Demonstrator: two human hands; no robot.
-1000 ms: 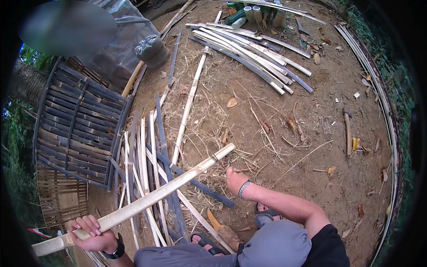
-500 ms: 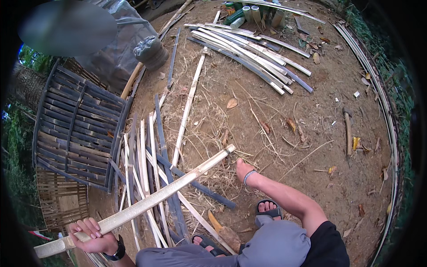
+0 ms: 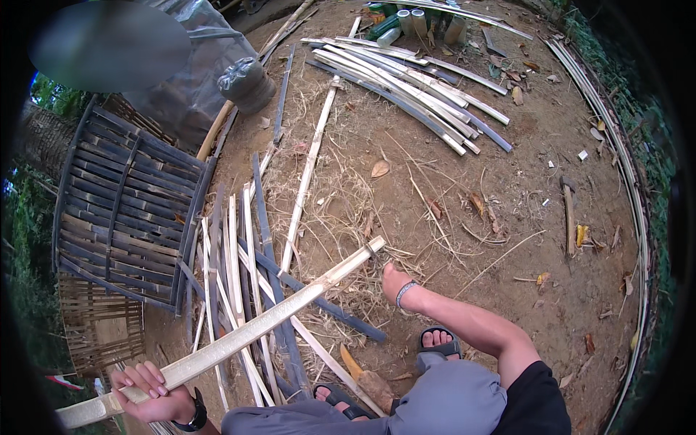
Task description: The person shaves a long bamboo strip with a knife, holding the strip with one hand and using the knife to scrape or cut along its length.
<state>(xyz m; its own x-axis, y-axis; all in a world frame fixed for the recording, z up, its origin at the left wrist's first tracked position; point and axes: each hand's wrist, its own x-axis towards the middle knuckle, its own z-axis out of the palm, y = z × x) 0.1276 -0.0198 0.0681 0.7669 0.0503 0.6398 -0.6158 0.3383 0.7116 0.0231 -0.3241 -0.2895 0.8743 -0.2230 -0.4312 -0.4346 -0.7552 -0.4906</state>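
Note:
My left hand (image 3: 148, 391), a black watch on its wrist, grips the near end of a long pale split bamboo slat (image 3: 275, 319). The slat runs diagonally up and to the right over a pile of thin bamboo strips (image 3: 235, 268) on the dirt. Its far end lies by my right hand (image 3: 395, 279). That hand, a bead bracelet on its wrist, is stretched forward low over the ground just right of the slat's tip, apart from it. Its fingers point away and are hidden. My sandalled feet (image 3: 438, 341) show below.
A dark woven bamboo panel (image 3: 123, 210) lies at the left, with a lighter lattice (image 3: 94, 326) below it. A bundle of long slats (image 3: 413, 87) and cut bamboo tubes (image 3: 413, 22) lie at the top. A plastic-covered heap (image 3: 196, 65) sits upper left. Shavings and dry leaves litter the dirt.
My right hand has moved forward and a little right along the ground, toward the slat's far end. The slat and my left hand have barely shifted.

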